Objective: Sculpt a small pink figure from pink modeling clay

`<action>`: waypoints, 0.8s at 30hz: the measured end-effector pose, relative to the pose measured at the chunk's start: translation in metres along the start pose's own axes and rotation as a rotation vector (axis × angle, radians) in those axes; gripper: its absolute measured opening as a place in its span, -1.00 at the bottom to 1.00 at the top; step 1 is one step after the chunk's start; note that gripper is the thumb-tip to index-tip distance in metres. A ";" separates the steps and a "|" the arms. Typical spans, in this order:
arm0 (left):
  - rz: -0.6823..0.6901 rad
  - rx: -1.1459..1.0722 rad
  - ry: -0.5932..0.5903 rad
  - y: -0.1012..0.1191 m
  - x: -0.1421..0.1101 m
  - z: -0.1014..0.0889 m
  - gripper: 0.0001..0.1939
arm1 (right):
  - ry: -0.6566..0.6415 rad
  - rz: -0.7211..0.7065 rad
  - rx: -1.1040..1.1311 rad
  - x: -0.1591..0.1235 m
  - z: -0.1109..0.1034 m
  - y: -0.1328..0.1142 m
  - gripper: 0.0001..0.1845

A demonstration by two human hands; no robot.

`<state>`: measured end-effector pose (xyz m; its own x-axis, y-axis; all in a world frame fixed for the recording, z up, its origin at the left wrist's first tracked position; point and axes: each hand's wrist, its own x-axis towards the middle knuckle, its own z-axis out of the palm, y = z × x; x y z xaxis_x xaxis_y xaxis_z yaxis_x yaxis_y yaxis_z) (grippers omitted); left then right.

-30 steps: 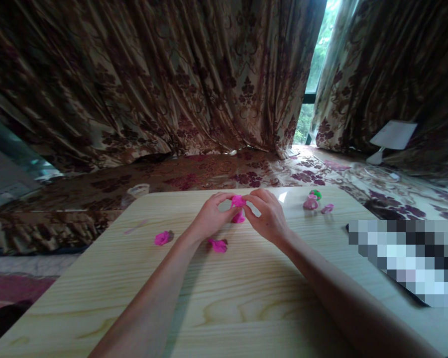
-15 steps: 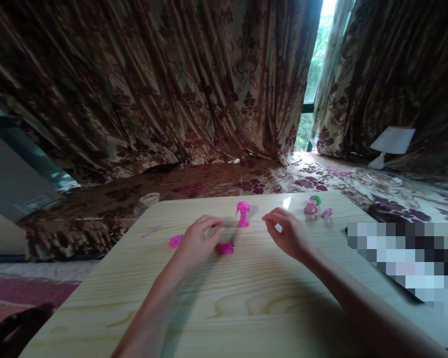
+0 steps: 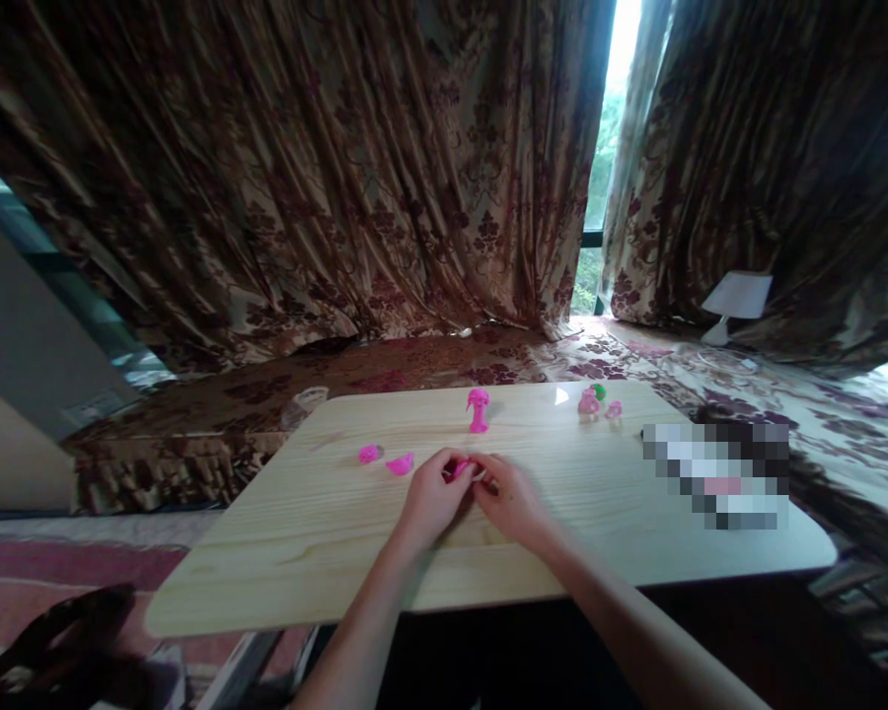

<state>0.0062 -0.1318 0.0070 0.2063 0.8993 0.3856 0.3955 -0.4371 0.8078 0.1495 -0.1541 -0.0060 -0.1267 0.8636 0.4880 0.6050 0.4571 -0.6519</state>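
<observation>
Near the middle of the table, my left hand (image 3: 435, 490) and my right hand (image 3: 510, 498) meet, fingers pinched together on a small pink piece (image 3: 461, 468). Fingertips cover most of it, so its kind is not clear. Beyond them a bright pink figure (image 3: 478, 414) stands upright, with a wide top and a column-like base. To the left of my left hand lie a curved pink piece (image 3: 400, 463) and a rounder, crumpled-looking pink piece (image 3: 368, 454).
At the table's far right are a pale pink item (image 3: 589, 401), a smaller pale pink one (image 3: 614, 408) and a green ball-like thing (image 3: 599, 391). A blurred-out object lies on the right side. A white lamp (image 3: 738, 296) stands beyond the pale wooden table (image 3: 303, 552).
My hands have left the pink figure, which stays standing, and come together nearer to me on a small pink piece. The curved pink piece now lies farther left. The camera view has shifted.
</observation>
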 end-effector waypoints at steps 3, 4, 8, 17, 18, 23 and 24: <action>-0.016 -0.126 0.074 0.002 -0.011 0.008 -0.83 | 0.019 0.037 0.095 -0.006 0.003 -0.002 -0.68; -0.020 -0.134 0.096 0.002 -0.013 0.009 -0.83 | 0.023 0.044 0.124 -0.007 0.003 -0.003 -0.71; -0.037 -0.173 0.170 0.002 -0.018 0.009 -0.79 | 0.018 0.055 0.230 -0.010 0.002 -0.006 -0.74; 0.021 -0.256 0.074 0.013 -0.025 0.005 -0.77 | 0.130 0.140 0.319 -0.011 0.007 0.002 -0.82; 0.018 -0.261 0.075 0.012 -0.024 0.004 -0.76 | 0.136 0.137 0.326 -0.011 0.007 0.002 -0.83; -0.008 -0.278 0.084 0.005 -0.023 0.004 -0.71 | 0.153 0.089 0.345 -0.012 0.008 -0.002 -0.75; -0.012 -0.281 0.086 0.004 -0.023 0.004 -0.70 | 0.151 0.075 0.343 -0.012 0.007 -0.003 -0.69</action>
<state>0.0065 -0.1544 -0.0001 0.1216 0.9075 0.4020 0.1318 -0.4162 0.8997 0.1436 -0.1644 -0.0144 0.0410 0.8678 0.4952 0.3066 0.4607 -0.8329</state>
